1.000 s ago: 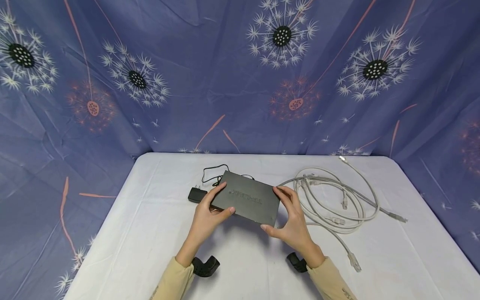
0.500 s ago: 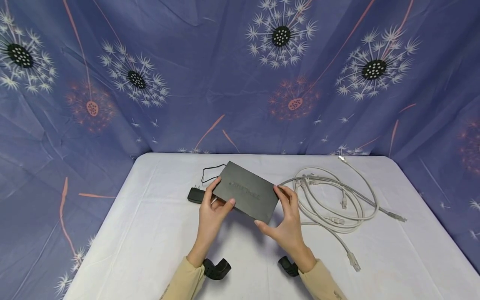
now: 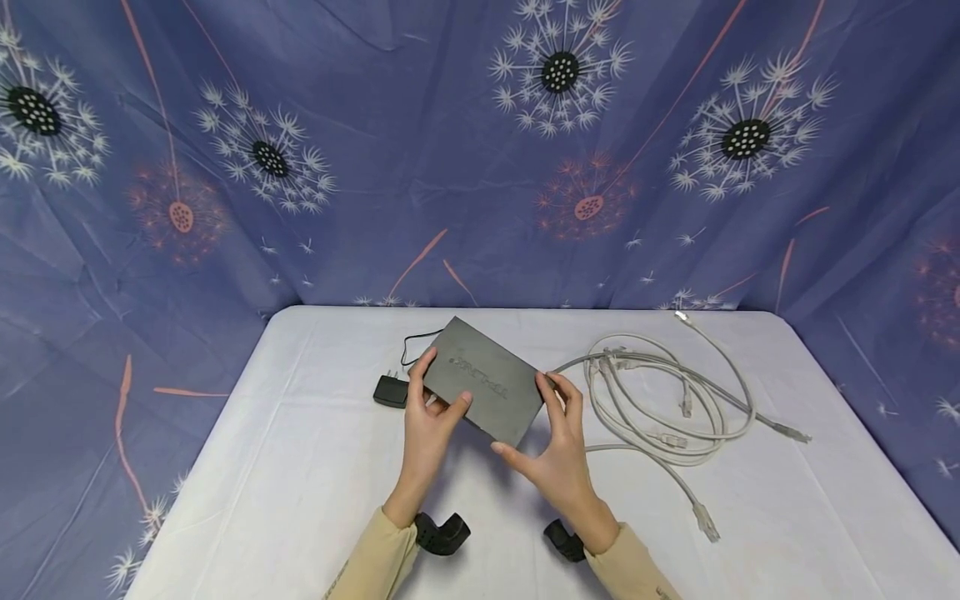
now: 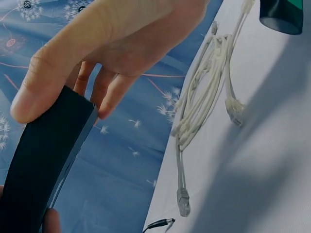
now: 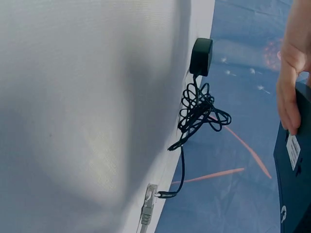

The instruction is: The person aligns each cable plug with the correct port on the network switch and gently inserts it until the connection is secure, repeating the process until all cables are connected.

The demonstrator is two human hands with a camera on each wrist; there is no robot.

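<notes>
Both hands hold a flat dark-grey network switch (image 3: 483, 387), with embossed lettering on its top, above the white table. My left hand (image 3: 426, 429) grips its left end, thumb over the near edge. At the opposite end, my right hand (image 3: 561, 462) pinches it between thumb and fingers. The left wrist view has the switch (image 4: 43, 160) side-on. From the right wrist, the switch (image 5: 297, 194) shows a white label (image 5: 293, 151) under the other hand's fingers. Beyond my left hand lies a black power adapter (image 3: 390, 391), its cord partly hidden by the switch.
Whitish and grey network cables (image 4: 197, 109) lie looped on the right of the table (image 3: 825, 517), with clear plugs such as the near plug (image 3: 706, 523). The adapter's thin cord (image 5: 199, 112) is bunched up. A blue dandelion-print curtain (image 3: 450, 150) hangs behind.
The switch has shifted left and turned, its left end now farther from me. Both hands turned with it, the right hand moving left. The adapter and cables have stayed put.
</notes>
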